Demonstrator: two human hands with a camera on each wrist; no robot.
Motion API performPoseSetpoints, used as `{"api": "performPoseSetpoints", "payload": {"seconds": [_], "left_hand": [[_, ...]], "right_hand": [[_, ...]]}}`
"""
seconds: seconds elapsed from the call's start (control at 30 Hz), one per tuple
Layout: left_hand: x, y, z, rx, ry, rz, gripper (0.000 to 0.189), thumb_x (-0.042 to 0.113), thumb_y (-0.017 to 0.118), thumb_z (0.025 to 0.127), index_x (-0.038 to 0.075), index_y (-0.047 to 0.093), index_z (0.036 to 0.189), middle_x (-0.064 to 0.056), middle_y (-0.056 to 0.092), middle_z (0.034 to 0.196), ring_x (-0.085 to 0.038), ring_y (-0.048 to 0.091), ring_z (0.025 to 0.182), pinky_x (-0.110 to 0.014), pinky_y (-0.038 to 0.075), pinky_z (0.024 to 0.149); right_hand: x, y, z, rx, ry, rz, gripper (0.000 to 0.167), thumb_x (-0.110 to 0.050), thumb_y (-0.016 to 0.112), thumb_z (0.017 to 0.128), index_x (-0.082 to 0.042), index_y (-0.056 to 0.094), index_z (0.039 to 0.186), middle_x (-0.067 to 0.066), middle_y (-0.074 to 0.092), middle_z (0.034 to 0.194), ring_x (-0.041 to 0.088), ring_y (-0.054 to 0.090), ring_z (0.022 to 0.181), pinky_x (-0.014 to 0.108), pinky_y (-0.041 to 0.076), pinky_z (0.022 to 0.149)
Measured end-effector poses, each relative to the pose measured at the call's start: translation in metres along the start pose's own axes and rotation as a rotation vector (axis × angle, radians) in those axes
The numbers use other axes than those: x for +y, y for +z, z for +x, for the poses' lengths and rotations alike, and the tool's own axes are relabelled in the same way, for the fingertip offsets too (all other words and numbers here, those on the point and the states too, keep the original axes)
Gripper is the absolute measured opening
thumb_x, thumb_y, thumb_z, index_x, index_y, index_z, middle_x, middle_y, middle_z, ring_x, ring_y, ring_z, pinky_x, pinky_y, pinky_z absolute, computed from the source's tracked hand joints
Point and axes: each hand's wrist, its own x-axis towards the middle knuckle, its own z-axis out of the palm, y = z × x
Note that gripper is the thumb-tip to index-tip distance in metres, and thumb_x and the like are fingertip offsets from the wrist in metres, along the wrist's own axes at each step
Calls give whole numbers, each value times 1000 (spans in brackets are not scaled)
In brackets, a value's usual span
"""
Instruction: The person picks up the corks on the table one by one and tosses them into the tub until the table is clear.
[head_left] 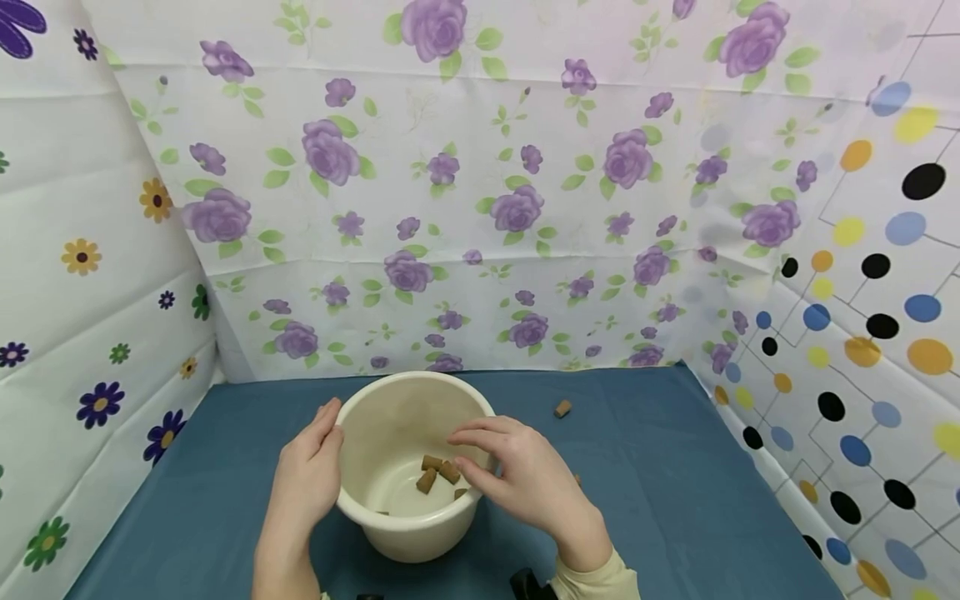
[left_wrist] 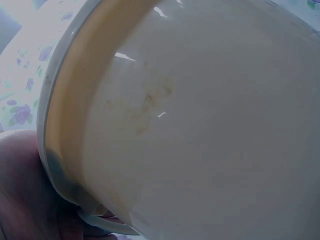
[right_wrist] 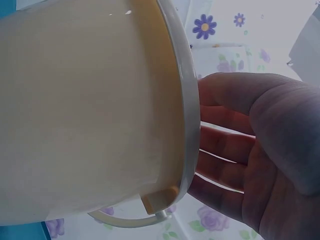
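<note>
A cream plastic bucket [head_left: 415, 542] stands on the blue cloth, its mouth facing up and toward me. Several brown cork-like pieces [head_left: 426, 481] lie on its bottom. My left hand [head_left: 309, 467] holds the bucket's left rim, its fingers partly hidden; the left wrist view shows this hand [left_wrist: 22, 185] at the rim beside the handle mount. At the right rim is my right hand [head_left: 528, 475], fingers loosely bent and reaching over the opening. In the right wrist view those fingers [right_wrist: 225, 145] are spread beyond the rim, with gaps between them and nothing held.
One brown piece [head_left: 562, 408] lies on the blue cloth [head_left: 645, 500] behind and right of the bucket. Another brown piece [head_left: 577, 479] is mostly hidden by my right hand. Patterned sheets [head_left: 465, 208] enclose the back and both sides. A dark object [head_left: 531, 585] shows by my right wrist.
</note>
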Motion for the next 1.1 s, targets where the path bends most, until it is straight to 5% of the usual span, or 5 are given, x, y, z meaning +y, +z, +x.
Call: {"api": "performPoseSetpoints", "payload": {"seconds": [0.47, 0.67, 0.9, 1.1], "left_hand": [[-1, -2, -1, -6, -8, 9, 52, 22, 36, 118, 6, 33, 168, -9, 28, 174, -29, 16, 163, -56, 16, 131], [-2, -1, -2, -13, -5, 10, 52, 21, 36, 118, 6, 33, 168, -10, 28, 174, -30, 17, 163, -57, 16, 131], [-1, 0, -1, 5, 16, 3, 52, 19, 38, 118, 5, 34, 167, -11, 29, 174, -30, 18, 163, -56, 16, 131], [-2, -1, 1, -1, 16, 6, 52, 20, 37, 118, 5, 33, 167, -11, 28, 174, -30, 17, 163, -57, 17, 131]], "right_hand": [[4, 0, -2, 81, -10, 21, 20, -23, 76, 103, -26, 81, 122, -12, 75, 121, -4, 59, 78, 19, 51, 63], [5, -1, -4, 96, -2, 2, 19, -22, 76, 103, -24, 81, 120, -11, 76, 119, 0, 62, 81, 19, 51, 63], [7, -8, -4, 142, -4, -20, 18, -20, 79, 101, -22, 83, 118, -10, 77, 117, 8, 71, 106, 21, 57, 68], [11, -13, -7, 179, 11, -29, 15, -19, 78, 101, -21, 83, 115, -10, 77, 115, 8, 72, 103, 22, 59, 70]]}}
